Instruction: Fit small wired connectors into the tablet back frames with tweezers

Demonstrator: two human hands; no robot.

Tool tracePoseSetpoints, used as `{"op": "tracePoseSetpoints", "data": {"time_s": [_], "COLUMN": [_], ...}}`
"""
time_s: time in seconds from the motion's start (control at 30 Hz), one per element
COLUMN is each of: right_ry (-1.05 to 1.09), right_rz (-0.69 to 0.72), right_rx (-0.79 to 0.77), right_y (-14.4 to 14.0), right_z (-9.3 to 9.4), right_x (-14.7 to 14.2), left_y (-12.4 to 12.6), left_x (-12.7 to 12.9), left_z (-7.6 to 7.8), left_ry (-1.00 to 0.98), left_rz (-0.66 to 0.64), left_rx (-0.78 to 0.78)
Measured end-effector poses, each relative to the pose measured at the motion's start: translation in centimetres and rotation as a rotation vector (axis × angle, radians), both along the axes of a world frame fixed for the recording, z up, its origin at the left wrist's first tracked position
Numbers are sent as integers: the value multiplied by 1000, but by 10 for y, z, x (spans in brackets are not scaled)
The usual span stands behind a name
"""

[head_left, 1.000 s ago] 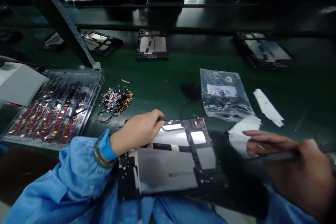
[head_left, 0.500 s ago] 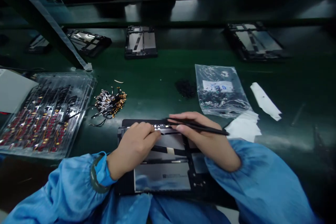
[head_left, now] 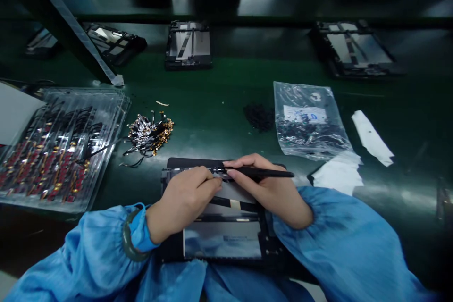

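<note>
An opened tablet (head_left: 222, 240) with silvery battery panels and a dark ribbon cable lies in front of me. My left hand (head_left: 189, 198) rests on its upper left part with curled fingers, thumb and forefinger close together. Whatever those fingertips pinch or press is hidden. Black tweezers (head_left: 269, 173) are held in the closed fingers of my right hand (head_left: 272, 193). Their tip points left at the tablet's upper edge, close to the left fingertips. Beyond the tablet, to the left, lies a bundle of small cables (head_left: 150, 134) with golden ends.
Clear plastic trays (head_left: 106, 170) of small red and black parts stand at left. A zip bag (head_left: 307, 122), a pile of black bits (head_left: 259, 117) and white paper pieces (head_left: 338, 174) lie right of centre. Other opened tablets (head_left: 189, 47) line the back. A slanted post (head_left: 71, 23) rises at left.
My right hand has moved slightly left, and the tweezers now lie flatter, with their tip nearer my left fingers. The camera view has shifted a little. My left hand stays on the tablet.
</note>
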State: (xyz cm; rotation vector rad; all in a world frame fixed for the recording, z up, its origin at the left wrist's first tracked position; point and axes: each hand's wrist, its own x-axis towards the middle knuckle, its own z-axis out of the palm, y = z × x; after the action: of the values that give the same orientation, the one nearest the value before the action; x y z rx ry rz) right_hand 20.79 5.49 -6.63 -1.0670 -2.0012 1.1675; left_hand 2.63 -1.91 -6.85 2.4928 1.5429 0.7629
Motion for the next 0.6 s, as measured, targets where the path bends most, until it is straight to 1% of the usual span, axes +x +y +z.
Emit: {"op": "tracePoseSetpoints", "data": {"time_s": [0.27,0.33,0.43,0.53,0.6], "right_ry": [-22,-13,25,145,289], "right_rz": [-10,-33,-103,-148,-147], "right_rx": [-17,-22,-52,-174,-304], "right_y": [-1,-1,0,2,5], "right_z": [1,1,3,13,23], "right_x": [-4,-4,-3,0,1], "left_y": [0,1,0,-5,-4], "left_x": [0,0,0,-1,-1], "left_z": [1,-1,-3,1,9], "left_ry": [-2,5,22,-19,-134], "left_rz": [3,8,14,22,79], "left_rx": [-9,-4,-6,-80,-163]}}
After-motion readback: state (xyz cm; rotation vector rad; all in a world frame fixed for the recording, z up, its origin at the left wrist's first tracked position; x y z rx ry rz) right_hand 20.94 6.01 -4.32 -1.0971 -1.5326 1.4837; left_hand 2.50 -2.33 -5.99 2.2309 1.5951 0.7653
